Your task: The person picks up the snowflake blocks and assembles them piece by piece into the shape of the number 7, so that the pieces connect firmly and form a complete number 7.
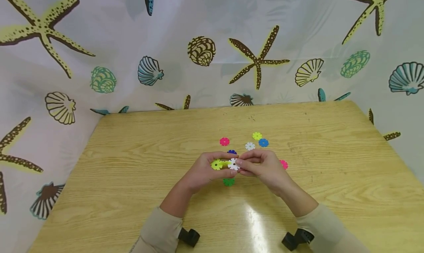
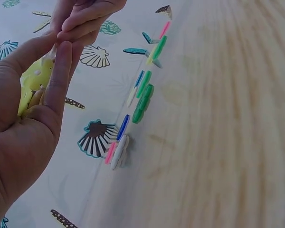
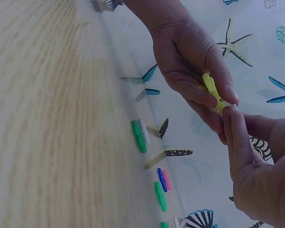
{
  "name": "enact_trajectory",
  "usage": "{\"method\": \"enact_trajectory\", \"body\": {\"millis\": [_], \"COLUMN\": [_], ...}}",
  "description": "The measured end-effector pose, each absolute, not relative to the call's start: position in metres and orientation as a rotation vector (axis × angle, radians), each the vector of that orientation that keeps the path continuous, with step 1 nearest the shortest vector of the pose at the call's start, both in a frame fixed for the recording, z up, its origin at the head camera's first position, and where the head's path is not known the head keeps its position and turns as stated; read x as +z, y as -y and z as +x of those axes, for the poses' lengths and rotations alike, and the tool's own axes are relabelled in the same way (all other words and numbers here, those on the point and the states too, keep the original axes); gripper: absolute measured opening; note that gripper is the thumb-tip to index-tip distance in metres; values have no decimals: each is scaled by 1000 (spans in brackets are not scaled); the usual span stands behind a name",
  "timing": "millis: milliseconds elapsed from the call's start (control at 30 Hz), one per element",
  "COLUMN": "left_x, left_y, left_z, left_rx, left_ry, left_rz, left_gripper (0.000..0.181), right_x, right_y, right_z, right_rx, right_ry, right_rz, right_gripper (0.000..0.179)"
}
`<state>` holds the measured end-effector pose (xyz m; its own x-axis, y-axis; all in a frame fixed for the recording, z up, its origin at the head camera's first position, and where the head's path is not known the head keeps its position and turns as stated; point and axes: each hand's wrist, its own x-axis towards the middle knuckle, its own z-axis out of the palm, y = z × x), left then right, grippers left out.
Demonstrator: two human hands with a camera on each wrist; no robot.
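Observation:
Just above the table, both hands meet over a small chain of notched plastic discs. My left hand [image 1: 200, 172] holds the yellow disc [image 1: 216, 165] between thumb and fingers, and a second yellow piece [image 1: 225, 164] stands edge-on beside it. A white notched disc [image 1: 233, 164] sits at the right end of these. My right hand [image 1: 269, 168] pinches that white disc, thumb laid across its face. In the left wrist view the yellow pieces [image 2: 38, 80] show inside the left hand's curve. From the right wrist, fingertips of both hands come together at the yellow piece's [image 3: 211, 90] end.
Loose discs lie on the wooden table [image 1: 132, 153] around the hands: pink [image 1: 224, 141], dark blue [image 1: 232, 152], white [image 1: 250, 146], yellow [image 1: 257, 136], blue [image 1: 263, 143], another pink [image 1: 283, 164] and green [image 1: 229, 182]. A shell-patterned cloth [image 1: 172, 24] hangs behind the table.

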<state>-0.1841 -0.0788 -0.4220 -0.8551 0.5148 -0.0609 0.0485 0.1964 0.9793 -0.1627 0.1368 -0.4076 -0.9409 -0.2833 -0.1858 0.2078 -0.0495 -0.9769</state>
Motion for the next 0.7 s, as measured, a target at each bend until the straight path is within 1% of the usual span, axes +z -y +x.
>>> {"method": "enact_trajectory", "body": {"millis": [167, 467, 700], "left_x": [-423, -416, -411], "left_y": [89, 108, 110], "left_z": [-186, -189, -191], "left_rx": [1698, 1793, 1721], "left_ry": [-2142, -2059, -2111], "left_rz": [458, 285, 291], "left_gripper": [43, 51, 53], "right_x": [-409, -409, -416], "right_y": [-132, -126, -129], "right_z": [-162, -163, -159], "right_rx": [-2039, -1878, -1753], "right_ry": [-1890, -1978, -2013], "right_rz": [-136, -209, -223], "right_gripper": [27, 34, 39]}}
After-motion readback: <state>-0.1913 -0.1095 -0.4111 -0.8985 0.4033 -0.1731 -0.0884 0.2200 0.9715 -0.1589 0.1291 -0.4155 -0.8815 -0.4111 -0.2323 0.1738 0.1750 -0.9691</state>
